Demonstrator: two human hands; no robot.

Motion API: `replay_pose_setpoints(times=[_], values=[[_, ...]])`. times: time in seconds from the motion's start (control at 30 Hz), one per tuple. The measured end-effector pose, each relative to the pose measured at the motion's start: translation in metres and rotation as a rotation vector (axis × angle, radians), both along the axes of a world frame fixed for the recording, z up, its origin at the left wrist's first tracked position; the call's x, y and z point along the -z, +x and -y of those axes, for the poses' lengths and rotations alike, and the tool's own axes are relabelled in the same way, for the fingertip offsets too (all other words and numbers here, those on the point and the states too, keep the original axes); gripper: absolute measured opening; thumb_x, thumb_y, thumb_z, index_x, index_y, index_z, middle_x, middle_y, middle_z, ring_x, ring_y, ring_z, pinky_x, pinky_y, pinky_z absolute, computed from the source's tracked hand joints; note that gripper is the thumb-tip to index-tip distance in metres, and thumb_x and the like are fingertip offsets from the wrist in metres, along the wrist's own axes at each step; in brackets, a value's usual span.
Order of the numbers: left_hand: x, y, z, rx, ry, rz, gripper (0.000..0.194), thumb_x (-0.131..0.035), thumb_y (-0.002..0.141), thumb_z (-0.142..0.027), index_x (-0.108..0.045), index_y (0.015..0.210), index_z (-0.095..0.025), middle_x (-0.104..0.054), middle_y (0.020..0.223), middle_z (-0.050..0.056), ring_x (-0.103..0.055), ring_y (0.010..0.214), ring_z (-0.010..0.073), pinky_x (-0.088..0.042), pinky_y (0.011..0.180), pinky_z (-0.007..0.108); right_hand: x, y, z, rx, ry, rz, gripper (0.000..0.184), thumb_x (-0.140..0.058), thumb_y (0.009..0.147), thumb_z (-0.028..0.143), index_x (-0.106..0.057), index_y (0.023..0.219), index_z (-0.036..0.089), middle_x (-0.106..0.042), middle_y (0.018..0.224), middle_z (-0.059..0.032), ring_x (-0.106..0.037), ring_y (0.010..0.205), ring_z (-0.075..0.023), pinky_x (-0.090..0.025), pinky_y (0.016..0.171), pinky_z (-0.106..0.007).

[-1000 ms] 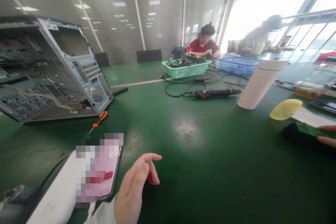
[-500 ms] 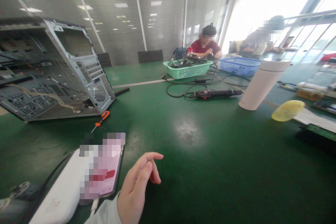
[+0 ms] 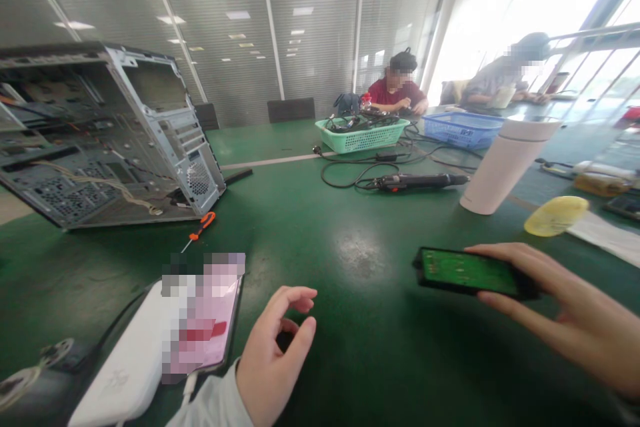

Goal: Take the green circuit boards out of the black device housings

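Note:
My right hand (image 3: 570,317) reaches in from the right and grips a flat green circuit board (image 3: 467,271) on a black backing, held level just above the green table (image 3: 380,347). My left hand (image 3: 274,353) rests at the bottom centre, fingers curled loosely with the thumb near the fingertips and nothing in them. A phone (image 3: 205,317) with a pink screen lies just left of it, on a white power bank (image 3: 125,367).
An open computer case (image 3: 100,140) lies on its side at the left with an orange screwdriver (image 3: 200,227) beside it. A black electric screwdriver (image 3: 420,180), white cup (image 3: 500,163), yellow disc (image 3: 555,215), green basket (image 3: 363,133) and blue basket (image 3: 463,128) stand farther off. Two people sit at the far end.
My right hand has come in from the right edge carrying the green circuit board toward the table's middle. My left hand's fingers have curled inward.

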State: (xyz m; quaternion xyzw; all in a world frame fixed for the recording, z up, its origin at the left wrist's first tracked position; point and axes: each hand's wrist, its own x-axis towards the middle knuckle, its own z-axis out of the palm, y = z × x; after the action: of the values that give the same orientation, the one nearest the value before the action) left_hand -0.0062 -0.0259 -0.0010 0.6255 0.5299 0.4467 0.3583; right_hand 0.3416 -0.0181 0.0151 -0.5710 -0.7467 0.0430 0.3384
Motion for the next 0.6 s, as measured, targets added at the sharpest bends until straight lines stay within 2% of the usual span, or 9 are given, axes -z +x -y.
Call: replay_pose_setpoints(times=[0.03,0.1,0.17,0.23,0.33,0.43,0.53,0.6], values=[[0.001,0.0,0.0,0.007,0.006,-0.011,0.024,-0.059,0.078,-0.025,-0.067,0.101,-0.022,-0.068,0.095,0.007,-0.064,0.087,0.0228,-0.053,0.066,0.031,-0.004,-0.025,0.001,-0.113,-0.037,0.016,0.04,-0.059,0.086,0.052,-0.056,0.119,0.029,-0.057,0.114,-0.0062,-0.059,0.1,-0.0183,-0.053,0.082,-0.029],[0.003,0.0,0.0,0.024,0.013,-0.011,0.035,-0.062,0.076,-0.023,-0.064,0.111,-0.023,-0.067,0.11,0.01,-0.064,0.097,0.0253,-0.055,0.068,0.033,-0.009,-0.07,0.003,-0.237,-0.07,-0.02,0.037,-0.056,0.089,0.041,-0.053,0.124,0.028,-0.053,0.12,-0.0057,-0.056,0.106,-0.0182,-0.051,0.088,-0.03],[0.006,-0.001,-0.002,0.047,0.015,0.004,0.041,-0.062,0.077,-0.024,-0.063,0.117,-0.024,-0.064,0.123,0.011,-0.06,0.109,0.0277,-0.056,0.074,0.035,-0.01,-0.104,0.005,-0.291,-0.144,-0.078,0.036,-0.055,0.088,0.033,-0.054,0.124,0.025,-0.051,0.122,-0.0063,-0.053,0.108,-0.0186,-0.049,0.091,-0.031],[0.007,-0.003,-0.004,0.063,0.002,0.022,0.039,-0.059,0.08,-0.025,-0.064,0.118,-0.023,-0.063,0.126,0.011,-0.059,0.114,0.0284,-0.055,0.081,0.038,-0.01,-0.127,0.004,-0.338,-0.216,-0.133,0.037,-0.054,0.087,0.027,-0.055,0.123,0.024,-0.05,0.122,-0.0067,-0.052,0.108,-0.0182,-0.047,0.093,-0.031],[0.008,-0.005,-0.006,0.049,-0.046,0.057,0.036,-0.054,0.084,-0.027,-0.066,0.117,-0.021,-0.066,0.122,0.011,-0.061,0.112,0.0276,-0.053,0.088,0.039,-0.008,-0.143,-0.001,-0.377,-0.234,-0.229,0.036,-0.054,0.087,0.027,-0.054,0.124,0.023,-0.05,0.121,-0.0063,-0.05,0.11,-0.0177,-0.044,0.096,-0.032],[0.007,-0.007,-0.006,0.012,-0.066,0.104,0.036,-0.055,0.083,-0.03,-0.067,0.117,-0.022,-0.066,0.122,0.009,-0.058,0.116,0.0274,-0.05,0.093,0.039,-0.005,-0.147,-0.005,-0.368,-0.265,-0.31,0.034,-0.053,0.088,0.031,-0.053,0.121,0.023,-0.051,0.118,-0.0049,-0.05,0.109,-0.0167,-0.043,0.095,-0.032],[0.01,-0.008,-0.002,-0.022,-0.073,0.149,0.036,-0.054,0.085,-0.034,-0.069,0.117,-0.025,-0.065,0.125,0.006,-0.054,0.12,0.0271,-0.045,0.099,0.039,0.0,-0.147,-0.006,-0.332,-0.335,-0.333,0.026,-0.052,0.088,0.038,-0.058,0.109,0.023,-0.055,0.104,-0.0035,-0.053,0.093,-0.0146,-0.043,0.084,-0.029],[0.015,-0.008,0.0,-0.018,-0.085,0.189,0.037,-0.051,0.089,-0.036,-0.069,0.118,-0.024,-0.063,0.127,0.007,-0.054,0.119,0.0279,-0.045,0.097,0.039,0.003,-0.147,-0.006,-0.309,-0.391,-0.388,0.028,-0.053,0.087,0.044,-0.06,0.098,0.02,-0.055,0.09,-0.0028,-0.052,0.08,-0.013,-0.041,0.073,-0.025]])
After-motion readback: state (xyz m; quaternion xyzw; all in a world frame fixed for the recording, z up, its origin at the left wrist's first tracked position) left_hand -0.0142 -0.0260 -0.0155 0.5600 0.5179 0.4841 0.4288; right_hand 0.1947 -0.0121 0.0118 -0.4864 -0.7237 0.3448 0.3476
